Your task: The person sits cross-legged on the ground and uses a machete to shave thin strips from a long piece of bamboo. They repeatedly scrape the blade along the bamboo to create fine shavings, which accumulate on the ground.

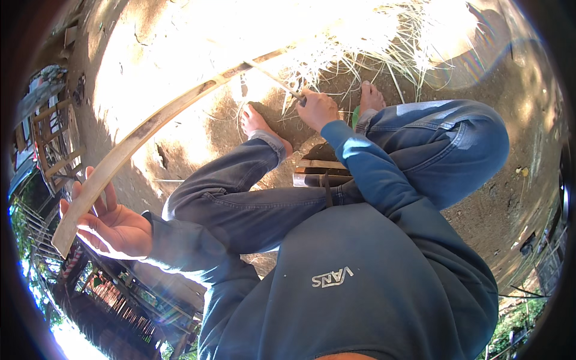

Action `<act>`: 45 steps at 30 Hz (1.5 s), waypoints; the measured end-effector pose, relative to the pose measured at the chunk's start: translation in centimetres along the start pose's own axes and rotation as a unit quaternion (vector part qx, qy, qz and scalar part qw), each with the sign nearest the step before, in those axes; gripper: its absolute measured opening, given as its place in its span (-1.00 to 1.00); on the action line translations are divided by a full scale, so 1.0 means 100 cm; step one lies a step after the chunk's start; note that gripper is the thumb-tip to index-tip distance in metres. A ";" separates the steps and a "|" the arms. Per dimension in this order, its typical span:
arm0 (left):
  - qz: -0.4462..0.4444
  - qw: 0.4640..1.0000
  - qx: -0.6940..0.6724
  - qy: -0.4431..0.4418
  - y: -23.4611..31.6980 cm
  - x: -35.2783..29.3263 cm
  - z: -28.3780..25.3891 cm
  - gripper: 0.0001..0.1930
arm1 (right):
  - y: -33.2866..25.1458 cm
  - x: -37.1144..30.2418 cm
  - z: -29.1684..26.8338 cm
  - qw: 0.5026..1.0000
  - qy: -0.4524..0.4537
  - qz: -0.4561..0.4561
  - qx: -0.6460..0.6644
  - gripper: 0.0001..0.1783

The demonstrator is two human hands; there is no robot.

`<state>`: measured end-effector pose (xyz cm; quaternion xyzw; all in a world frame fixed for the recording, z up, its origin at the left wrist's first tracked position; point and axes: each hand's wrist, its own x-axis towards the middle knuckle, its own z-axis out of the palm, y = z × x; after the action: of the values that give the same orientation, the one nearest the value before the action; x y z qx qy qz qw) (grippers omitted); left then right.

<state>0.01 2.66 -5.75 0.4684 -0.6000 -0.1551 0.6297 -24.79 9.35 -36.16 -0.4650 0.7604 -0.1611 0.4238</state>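
Note:
A long, flat bamboo strip (138,135) slants from the lower left up into the glare ahead. Its near end rests across the fingers of my left hand (120,231), which grips it loosely with the palm turned up. My right hand (318,111), out between my feet, is closed round the handle of a thin knife (276,78). The knife's far tip meets the strip around its middle. Bright light washes out the strip's far end, and my right fingers partly hide the handle.
Pale thin shavings (396,45) lie heaped on the dirt ground (480,198) beyond my right foot (372,96). My left foot (258,123) is close to the knife. Under my legs lies a cut bamboo piece (321,171). Wooden structures (60,141) stand along the left.

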 end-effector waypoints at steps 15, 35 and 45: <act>0.025 0.998 0.056 0.023 -0.003 0.008 -0.016 -0.55 | 0.004 0.001 0.004 0.999 -0.027 0.008 -0.019 -0.67; 0.061 0.987 0.116 0.093 -0.001 0.005 -0.003 -0.62 | -0.022 -0.010 0.015 0.994 -0.026 -0.090 0.053 -0.57; 0.072 0.985 0.129 0.091 0.009 0.001 0.007 -0.63 | -0.025 -0.019 0.023 0.991 0.017 -0.114 0.067 -0.68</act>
<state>-0.95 2.72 -5.07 0.5134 -0.5877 0.0128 0.6253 -21.13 10.01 -34.97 -0.5160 0.6975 -0.2669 0.4197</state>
